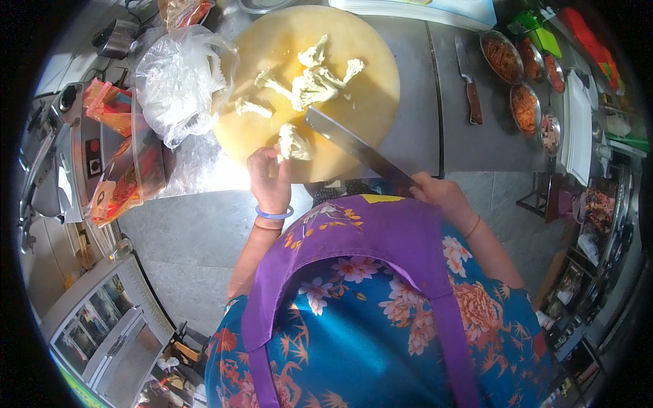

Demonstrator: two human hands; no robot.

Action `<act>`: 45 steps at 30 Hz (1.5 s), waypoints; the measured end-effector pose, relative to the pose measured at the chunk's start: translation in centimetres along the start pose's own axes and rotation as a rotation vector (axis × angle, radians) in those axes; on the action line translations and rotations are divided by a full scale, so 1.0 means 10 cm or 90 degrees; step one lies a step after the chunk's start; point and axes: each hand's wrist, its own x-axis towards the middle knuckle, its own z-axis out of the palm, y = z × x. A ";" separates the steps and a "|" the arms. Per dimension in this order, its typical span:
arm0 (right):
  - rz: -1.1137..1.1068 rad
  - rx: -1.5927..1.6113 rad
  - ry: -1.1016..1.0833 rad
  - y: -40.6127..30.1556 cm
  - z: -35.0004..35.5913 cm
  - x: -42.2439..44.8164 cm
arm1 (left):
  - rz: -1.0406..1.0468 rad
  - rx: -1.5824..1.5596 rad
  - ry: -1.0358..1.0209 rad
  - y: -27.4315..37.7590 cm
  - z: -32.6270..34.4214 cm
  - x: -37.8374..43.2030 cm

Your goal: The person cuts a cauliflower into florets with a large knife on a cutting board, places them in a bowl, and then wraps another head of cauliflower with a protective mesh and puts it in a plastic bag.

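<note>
At the near left of the round cutting board (372, 66), my left hand (270, 176) grips a cauliflower floret (294, 145) between thumb and fingers. My right hand (441, 194) is closed around the handle end of a cleaver (357, 145), which slants up and left over the board. Its blade tip lies just below a larger cauliflower piece (312, 89) and apart from the held floret. Around that larger piece lie several smaller florets, among them a cauliflower floret (253, 107) on the left and another cauliflower floret (354, 70) on the right.
Left of the board sits a clear plastic bag (178, 81), with a clear bin (148, 158) holding packets beyond it. On the steel counter (408, 107) to the right lie a wooden-handled knife (469, 84), metal bowls of food (502, 56) and white trays (579, 127).
</note>
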 end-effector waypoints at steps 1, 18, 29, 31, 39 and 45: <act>-0.016 -0.004 -0.001 0.01 0.02 0.00 | -0.005 -0.015 0.002 -0.01 -0.01 -0.01; -0.121 0.073 -0.029 0.09 -0.02 -0.14 | 0.099 0.173 -0.039 -0.04 -0.13 -0.13; -0.098 -0.014 -0.098 0.09 -0.04 0.09 | 0.104 0.163 -0.045 -0.07 -0.14 -0.03; -0.097 -0.028 -0.114 0.03 -0.07 0.12 | 0.113 0.189 -0.059 -0.05 -0.16 -0.02; -0.017 -0.078 -0.219 -0.18 -0.16 0.22 | 0.111 0.209 -0.058 -0.02 -0.16 0.01; -0.008 -0.066 -0.227 -0.29 -0.20 0.26 | 0.082 0.312 -0.109 0.46 -0.16 0.10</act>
